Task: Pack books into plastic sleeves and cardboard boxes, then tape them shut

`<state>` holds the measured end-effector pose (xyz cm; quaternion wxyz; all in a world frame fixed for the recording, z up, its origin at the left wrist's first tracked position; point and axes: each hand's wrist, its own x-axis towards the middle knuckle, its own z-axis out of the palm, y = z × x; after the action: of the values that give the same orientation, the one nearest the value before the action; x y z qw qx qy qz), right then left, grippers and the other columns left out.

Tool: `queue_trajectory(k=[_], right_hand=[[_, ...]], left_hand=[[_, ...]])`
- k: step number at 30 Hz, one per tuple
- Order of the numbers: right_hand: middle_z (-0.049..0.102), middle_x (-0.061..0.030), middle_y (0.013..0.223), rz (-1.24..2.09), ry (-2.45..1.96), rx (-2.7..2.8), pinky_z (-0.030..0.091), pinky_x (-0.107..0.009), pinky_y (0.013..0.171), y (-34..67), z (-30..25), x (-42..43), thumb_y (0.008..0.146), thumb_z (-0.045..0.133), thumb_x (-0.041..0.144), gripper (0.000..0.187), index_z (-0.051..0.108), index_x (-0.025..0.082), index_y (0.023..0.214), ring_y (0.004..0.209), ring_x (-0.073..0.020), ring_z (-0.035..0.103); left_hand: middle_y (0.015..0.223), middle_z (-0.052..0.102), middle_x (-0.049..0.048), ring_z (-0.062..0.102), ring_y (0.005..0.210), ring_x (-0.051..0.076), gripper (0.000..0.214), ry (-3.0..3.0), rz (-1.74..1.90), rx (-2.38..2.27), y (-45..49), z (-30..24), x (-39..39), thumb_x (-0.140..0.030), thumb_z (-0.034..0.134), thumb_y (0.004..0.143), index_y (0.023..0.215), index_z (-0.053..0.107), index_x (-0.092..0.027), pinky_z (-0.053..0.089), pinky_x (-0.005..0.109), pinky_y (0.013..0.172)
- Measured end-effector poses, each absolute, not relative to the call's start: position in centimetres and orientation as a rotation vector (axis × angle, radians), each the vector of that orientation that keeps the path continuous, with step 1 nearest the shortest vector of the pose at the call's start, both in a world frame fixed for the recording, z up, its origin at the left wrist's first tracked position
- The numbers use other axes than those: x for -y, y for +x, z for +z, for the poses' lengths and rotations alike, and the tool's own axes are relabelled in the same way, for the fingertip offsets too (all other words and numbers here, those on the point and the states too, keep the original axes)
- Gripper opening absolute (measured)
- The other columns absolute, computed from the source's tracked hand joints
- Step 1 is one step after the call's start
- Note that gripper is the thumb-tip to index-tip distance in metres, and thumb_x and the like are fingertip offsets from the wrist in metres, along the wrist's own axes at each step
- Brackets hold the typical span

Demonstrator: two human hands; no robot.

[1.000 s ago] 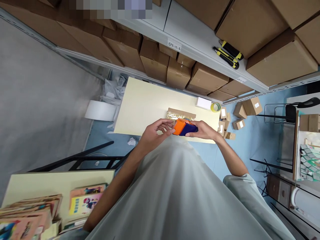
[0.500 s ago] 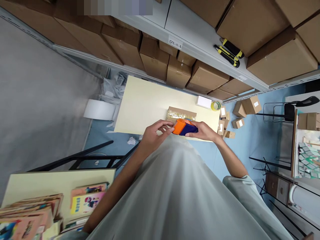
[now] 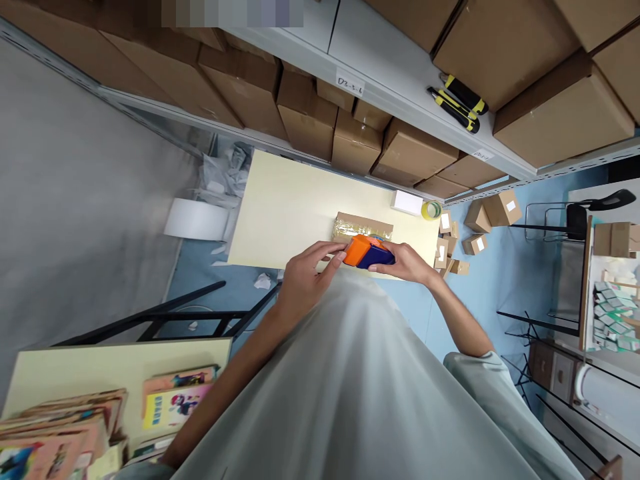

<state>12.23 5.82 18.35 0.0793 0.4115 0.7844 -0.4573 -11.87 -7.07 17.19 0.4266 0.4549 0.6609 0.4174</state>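
Observation:
An orange and dark blue tape dispenser (image 3: 369, 253) is held up between my two hands, close to the table's near edge. My right hand (image 3: 407, 262) is closed around its blue end, thumb on the near side. At the orange end, my left hand (image 3: 313, 270) has its thumb and fingertips pinched against the edge. Just behind the dispenser lies a long cardboard box (image 3: 345, 225) with shiny tape across its top. The dispenser and my fingers partly hide the box's near side.
On the pale yellow table (image 3: 285, 207) a white box (image 3: 407, 203) sits beside a yellow tape roll (image 3: 431, 211). A shelf rack (image 3: 390, 87) with cartons and box cutters (image 3: 457, 105) rises behind. Books (image 3: 170, 400) lie on a table at lower left. Small cartons (image 3: 487, 217) stand on the floor, right.
My left hand's fingers have straightened a little along the orange end, and the dispenser has shifted very slightly. My right hand keeps its hold.

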Motion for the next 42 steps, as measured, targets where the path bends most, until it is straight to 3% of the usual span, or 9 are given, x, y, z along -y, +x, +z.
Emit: queue_trajectory(k=[9, 14, 19, 27, 32, 38, 42], right_hand=[[0.07, -0.0008, 0.085, -1.406, 1.252, -2.324, 0.044, -0.03, 0.071, 12.4, 17.9, -5.6, 0.092, 0.075, 0.071, 0.055, 0.073, 0.019, 0.108, 0.076, -0.0201, 0.061], [0.069, -0.0003, 0.086, -1.462, 1.244, -2.298, 0.043, -0.029, 0.069, 12.4, 18.2, -5.5, 0.092, 0.076, 0.07, 0.053, 0.072, 0.019, 0.107, 0.075, -0.0191, 0.059], [0.069, -0.0003, 0.085, -1.494, 1.214, -2.296, 0.043, -0.029, 0.07, 12.2, 18.3, -5.7, 0.091, 0.076, 0.071, 0.053, 0.071, 0.02, 0.104, 0.074, -0.0193, 0.06], [0.069, -0.0011, 0.082, -1.409, 1.23, -2.258, 0.041, -0.029, 0.07, 12.1, 18.1, -5.9, 0.092, 0.074, 0.072, 0.052, 0.069, 0.02, 0.099, 0.072, -0.0189, 0.06], [0.07, -0.0009, 0.084, -1.361, 1.237, -2.202, 0.04, -0.028, 0.068, 12.0, 18.6, -5.8, 0.094, 0.071, 0.069, 0.05, 0.067, 0.02, 0.099, 0.074, -0.0188, 0.062], [0.074, -0.0019, 0.079, -1.224, 1.347, -2.103, 0.042, -0.028, 0.065, 13.5, 19.3, -7.4, 0.092, 0.073, 0.071, 0.05, 0.067, 0.021, 0.091, 0.071, -0.0192, 0.066], [0.079, -0.0019, 0.078, -1.386, 1.323, -1.975, 0.048, -0.025, 0.065, 13.3, 18.4, -9.2, 0.093, 0.073, 0.069, 0.049, 0.068, 0.021, 0.09, 0.068, -0.0171, 0.071]], left_hand=[[0.139, 0.077, 0.0082, 0.071, 0.129, 0.031, 0.05, 1.194, 1.006, -1.642, -11.8, 15.8, 6.8, -0.062, 0.054, 0.105, 0.132, 0.079, -0.028, 0.053, 0.041, 0.117], [0.13, 0.078, 0.0089, 0.075, 0.115, 0.028, 0.049, 0.97, 1.092, -1.61, -12.2, 15.7, 6.3, -0.065, 0.057, 0.102, 0.119, 0.081, -0.026, 0.061, 0.037, 0.1], [0.098, 0.081, 0.0071, 0.073, 0.087, 0.023, 0.043, 0.756, 1.07, -1.585, -12.3, 14.3, 5.2, -0.062, 0.076, 0.087, 0.101, 0.08, -0.022, 0.061, 0.035, 0.084], [0.085, 0.075, 0.0021, 0.059, 0.07, 0.016, 0.033, 0.763, 1.08, -1.657, -11.3, 13.2, 5.0, -0.053, 0.069, 0.09, 0.097, 0.075, -0.021, 0.05, 0.029, 0.067], [0.063, 0.059, -0.0041, 0.048, 0.059, 0.014, 0.032, 0.804, 1.06, -1.7, -11.5, 12.7, 4.8, -0.051, 0.068, 0.089, 0.094, 0.076, -0.021, 0.042, 0.027, 0.06], [0.057, 0.052, -0.0058, 0.041, 0.053, 0.011, 0.032, 0.734, 1.129, -1.801, -14.6, 9.9, 4.2, -0.049, 0.073, 0.087, 0.096, 0.08, -0.018, 0.035, 0.025, 0.052], [0.066, 0.065, -0.0018, 0.047, 0.056, 0.011, 0.03, 0.662, 1.109, -1.72, -15.7, 6.2, 2.9, -0.045, 0.075, 0.084, 0.095, 0.082, -0.017, 0.039, 0.023, 0.054]])
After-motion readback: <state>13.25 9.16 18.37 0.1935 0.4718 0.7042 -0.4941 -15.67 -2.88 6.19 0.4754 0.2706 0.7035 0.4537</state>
